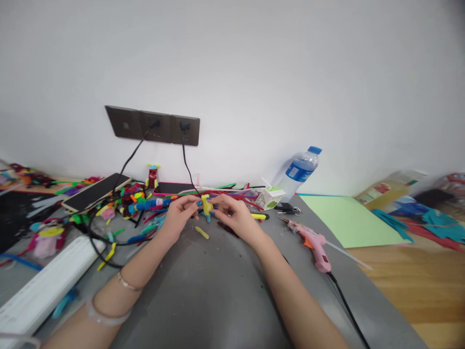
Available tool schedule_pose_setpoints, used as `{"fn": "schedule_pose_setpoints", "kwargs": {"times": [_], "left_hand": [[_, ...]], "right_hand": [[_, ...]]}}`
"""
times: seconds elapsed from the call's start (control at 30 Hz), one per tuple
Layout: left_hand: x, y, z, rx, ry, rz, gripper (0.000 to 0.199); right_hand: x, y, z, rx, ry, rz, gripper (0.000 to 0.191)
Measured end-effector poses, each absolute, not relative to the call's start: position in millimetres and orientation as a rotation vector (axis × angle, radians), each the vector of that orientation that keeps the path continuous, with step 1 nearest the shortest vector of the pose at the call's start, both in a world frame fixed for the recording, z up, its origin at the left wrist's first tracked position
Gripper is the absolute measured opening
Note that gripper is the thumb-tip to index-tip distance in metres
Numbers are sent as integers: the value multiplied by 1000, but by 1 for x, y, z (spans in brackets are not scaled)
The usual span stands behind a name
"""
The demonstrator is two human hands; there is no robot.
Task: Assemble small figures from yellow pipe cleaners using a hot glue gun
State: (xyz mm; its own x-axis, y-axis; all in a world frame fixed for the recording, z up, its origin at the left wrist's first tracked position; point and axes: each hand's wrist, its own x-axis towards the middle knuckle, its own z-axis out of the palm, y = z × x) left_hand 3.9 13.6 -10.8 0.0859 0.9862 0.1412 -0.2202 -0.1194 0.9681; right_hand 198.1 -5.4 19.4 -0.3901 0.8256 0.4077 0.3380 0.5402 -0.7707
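Observation:
Between my two hands is a small yellow and blue pipe-cleaner figure [207,206], held up just above the grey table. My left hand [181,213] pinches it from the left with thumb and fingertips. From the right, the fingers of my right hand [234,218] close on it too, hiding part of its side. A short yellow pipe-cleaner piece [202,232] lies on the table just below the hands. Left of my left hand lies a blue pipe-cleaner roll [150,204] among loose coloured stems.
A pink glue gun [314,245] with a black cord lies at right. Behind it stand a drink carton [269,198] and a water bottle [300,172]; a yellow cutter [259,216] lies nearby. A phone [97,193], cables and a white power strip [51,286] occupy the left.

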Motion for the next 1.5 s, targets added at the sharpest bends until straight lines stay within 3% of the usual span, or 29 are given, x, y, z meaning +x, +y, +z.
{"fn": "schedule_pose_setpoints", "kwargs": {"times": [1.5], "left_hand": [[7,12,-5,1165,878,1307,28]], "right_hand": [[199,-5,19,-942,-1970,752,23]]}}
